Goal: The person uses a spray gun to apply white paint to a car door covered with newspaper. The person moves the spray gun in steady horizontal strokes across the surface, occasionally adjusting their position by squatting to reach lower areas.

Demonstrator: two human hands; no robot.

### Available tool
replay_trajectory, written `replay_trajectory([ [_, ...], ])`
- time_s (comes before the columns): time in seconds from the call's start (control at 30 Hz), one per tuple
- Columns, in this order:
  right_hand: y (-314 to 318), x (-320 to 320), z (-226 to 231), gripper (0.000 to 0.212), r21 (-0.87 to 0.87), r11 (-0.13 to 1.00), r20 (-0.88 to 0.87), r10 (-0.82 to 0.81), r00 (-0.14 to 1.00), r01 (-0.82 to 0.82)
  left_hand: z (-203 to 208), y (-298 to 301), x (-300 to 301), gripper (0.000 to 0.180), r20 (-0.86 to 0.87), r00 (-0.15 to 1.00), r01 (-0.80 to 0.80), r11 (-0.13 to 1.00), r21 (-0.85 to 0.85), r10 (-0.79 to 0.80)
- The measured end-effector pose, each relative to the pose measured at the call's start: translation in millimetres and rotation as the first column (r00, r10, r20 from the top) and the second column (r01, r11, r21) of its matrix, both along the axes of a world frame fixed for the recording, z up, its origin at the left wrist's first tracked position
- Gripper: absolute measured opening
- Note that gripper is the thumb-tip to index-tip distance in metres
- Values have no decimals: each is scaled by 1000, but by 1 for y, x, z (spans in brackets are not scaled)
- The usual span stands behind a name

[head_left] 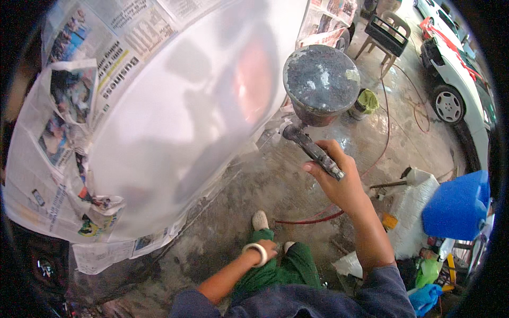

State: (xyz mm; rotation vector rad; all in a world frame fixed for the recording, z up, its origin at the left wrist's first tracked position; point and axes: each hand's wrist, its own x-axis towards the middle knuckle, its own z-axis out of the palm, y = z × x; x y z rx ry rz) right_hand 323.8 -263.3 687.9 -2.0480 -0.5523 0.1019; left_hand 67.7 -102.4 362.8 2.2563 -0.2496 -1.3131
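My right hand (342, 172) is closed around the handle of a paint spray gun (313, 151), with a round, paint-spattered dark cup (321, 79) on top. The gun's nozzle end points left, toward a glossy white car panel (159, 143) bordered by taped newspaper (114, 40). Down by my green trousers (302, 265), my left hand (269, 249) is at my thigh, a thick white ring (260, 254) around its wrist. Its fingers are too small and partly hidden to make out.
A red hose (318, 218) runs over the stained concrete floor. To the right are a blue plastic container (457, 205), a white wrapped block (416, 212) and assorted clutter. Farther off stand a plastic chair (389, 34), a small bucket (365, 103) and a white car (461, 74).
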Motion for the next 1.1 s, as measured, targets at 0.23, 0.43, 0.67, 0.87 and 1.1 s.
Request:
replay_trajectory([
  [0.23,10,-3,60,40,-10,987,-23,-162,987,161,42,160,-46,48,25,934,-345,884,316,356],
  [0.43,26,-15,82,42,-12,968,-122,-251,960,252,39,207,-89,49,-97,823,-507,801,318,559],
  [0.67,30,-5,92,42,-39,977,-178,-215,960,212,28,182,-94,50,-234,617,-704,659,263,752],
  [0.87,13,32,104,41,47,969,-173,-233,957,244,24,114,-80,49,-253,582,-766,625,147,773],
  [1.1,-15,64,100,44,90,991,-174,-82,981,98,-57,52,-94,58,-89,609,-793,599,-111,788],
])
